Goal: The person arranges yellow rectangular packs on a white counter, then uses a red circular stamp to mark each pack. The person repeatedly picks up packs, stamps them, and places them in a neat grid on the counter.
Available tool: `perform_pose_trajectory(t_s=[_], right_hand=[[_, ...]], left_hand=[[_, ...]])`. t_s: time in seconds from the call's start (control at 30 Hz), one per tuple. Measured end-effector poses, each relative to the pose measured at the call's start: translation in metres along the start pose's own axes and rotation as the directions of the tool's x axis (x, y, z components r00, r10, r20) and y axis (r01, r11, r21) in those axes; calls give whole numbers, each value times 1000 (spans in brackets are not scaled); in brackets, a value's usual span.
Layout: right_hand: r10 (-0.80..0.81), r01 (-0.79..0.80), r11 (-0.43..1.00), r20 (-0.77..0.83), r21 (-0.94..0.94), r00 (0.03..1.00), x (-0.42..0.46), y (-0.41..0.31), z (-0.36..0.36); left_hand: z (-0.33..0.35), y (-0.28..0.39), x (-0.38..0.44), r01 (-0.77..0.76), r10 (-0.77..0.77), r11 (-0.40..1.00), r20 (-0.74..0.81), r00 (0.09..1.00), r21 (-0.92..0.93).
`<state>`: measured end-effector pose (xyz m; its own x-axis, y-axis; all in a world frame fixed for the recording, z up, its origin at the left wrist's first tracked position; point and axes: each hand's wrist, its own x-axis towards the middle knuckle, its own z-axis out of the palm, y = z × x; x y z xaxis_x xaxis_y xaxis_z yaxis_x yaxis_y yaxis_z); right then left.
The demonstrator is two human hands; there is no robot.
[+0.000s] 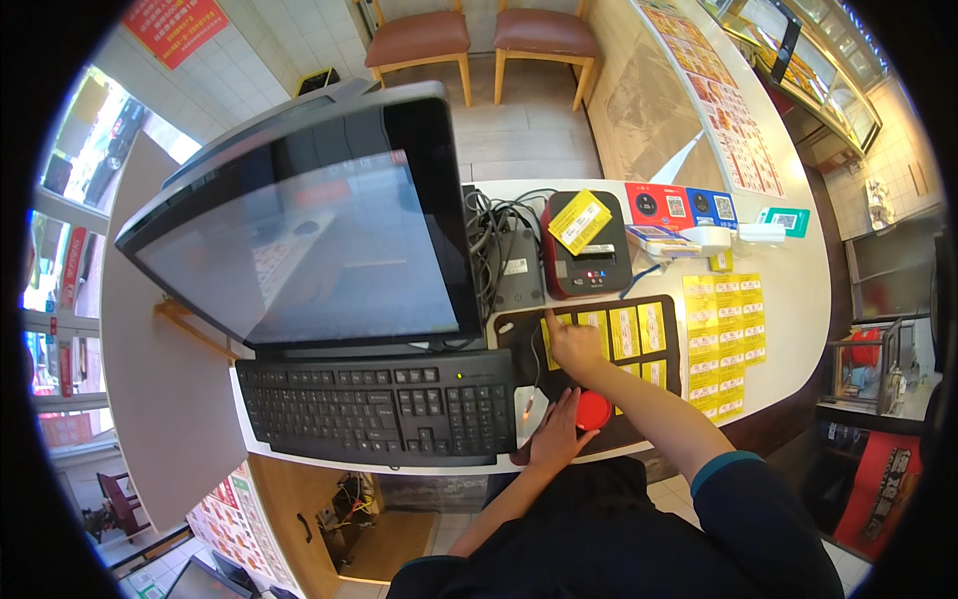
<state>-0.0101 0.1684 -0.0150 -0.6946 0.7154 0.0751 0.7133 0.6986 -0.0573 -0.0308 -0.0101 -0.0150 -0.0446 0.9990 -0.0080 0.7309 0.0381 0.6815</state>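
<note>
My left hand (pixel 555 432) curves around a small round red container or lid (pixel 593 409) on the dark mat (pixel 533 323), near the counter's front edge. My right hand (pixel 578 348) rests over a yellow printed label (pixel 554 358) at the mat's left; the index finger points to its top corner and the other fingers are curled. Whether anything is under those fingers is hidden. More yellow labels (pixel 624 334) lie in rows on the mat, some partly covered by my right forearm. A white mouse (pixel 528 412) sits just left of my left hand.
Left of the mat are a black keyboard (pixel 374 412) and a large touchscreen monitor (pixel 314 239). A red-and-black label printer (pixel 588 269) stands behind, with yellow labels (pixel 580 222) on top. Tangled cables (pixel 490 232) run beside it. Yellow label sheets (pixel 722 344) lie at the right.
</note>
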Motion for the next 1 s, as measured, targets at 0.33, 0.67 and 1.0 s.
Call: perform_pose_trajectory(t_s=[0.33,0.67,1.0], right_hand=[[131,-120,958,-26,259,991,-61,16,-74],[174,-196,970,155,142,972,-127,-25,-51],[149,-160,986,195,44,970,-161,72,-97]], left_hand=[[-11,6,0,-61,60,998,-106,992,1],[0,3,-6,-11,10,1000,-85,996,-14],[-10,23,-1,-28,34,999,-132,991,45]])
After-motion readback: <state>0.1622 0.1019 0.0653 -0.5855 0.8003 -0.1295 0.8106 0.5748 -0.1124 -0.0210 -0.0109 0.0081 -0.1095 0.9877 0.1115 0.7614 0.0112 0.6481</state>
